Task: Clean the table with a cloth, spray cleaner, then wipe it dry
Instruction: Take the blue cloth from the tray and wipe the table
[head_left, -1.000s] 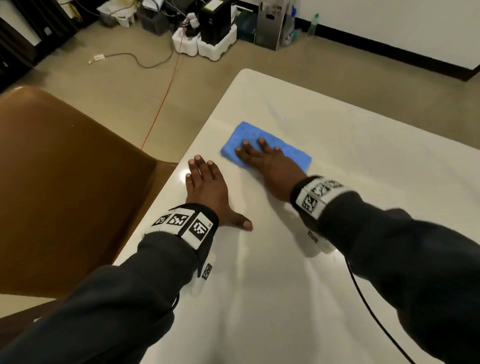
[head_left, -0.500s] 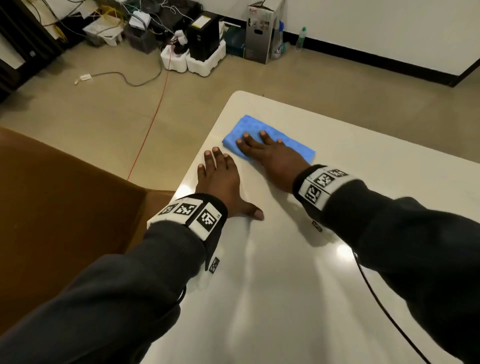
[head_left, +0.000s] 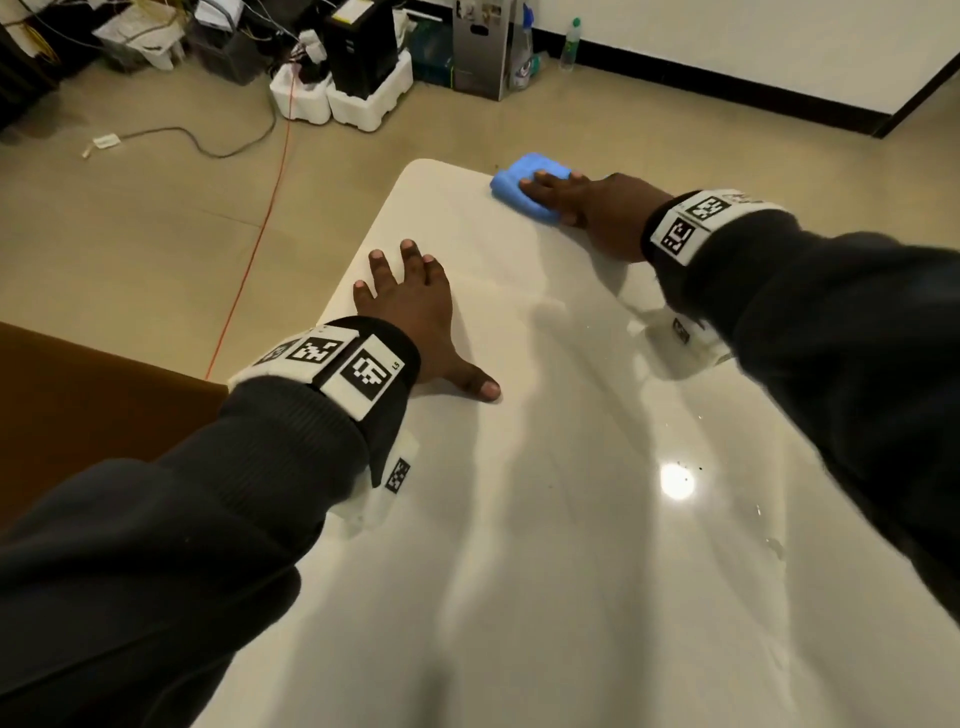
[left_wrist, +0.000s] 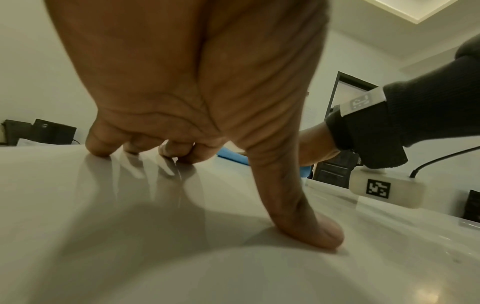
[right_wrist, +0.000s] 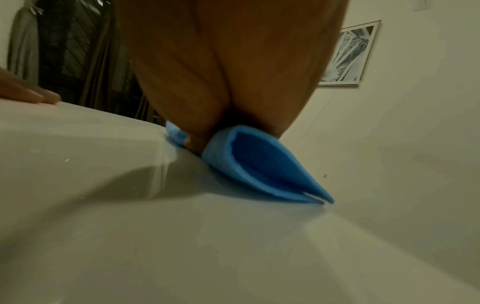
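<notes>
Wiping step in hand, judged from the wet sheen and small drops on the table (head_left: 545, 519) on the near side of the right hand (head_left: 597, 213). Right hand flat on the blue cloth (head_left: 519, 179), fingers straight and pressing down, not curled round it. Cloth at the far edge of the table, folded double (fold gaping open in the right wrist view, cloth (right_wrist: 259, 164) bunched under the palm). Left hand (head_left: 415, 312) spread wide on the bare surface, well apart from the cloth and nearer to the body, all 5 fingertips down, thumb out to the side, holding nothing; likely only bracing. No spray bottle near either hand on the table. Cannot tell whether this pass is the first clean or the drying. Next move probably calls for pulling the cloth back toward the body over the wet patch, with even pressure so that the loose fold does not roll up.
</notes>
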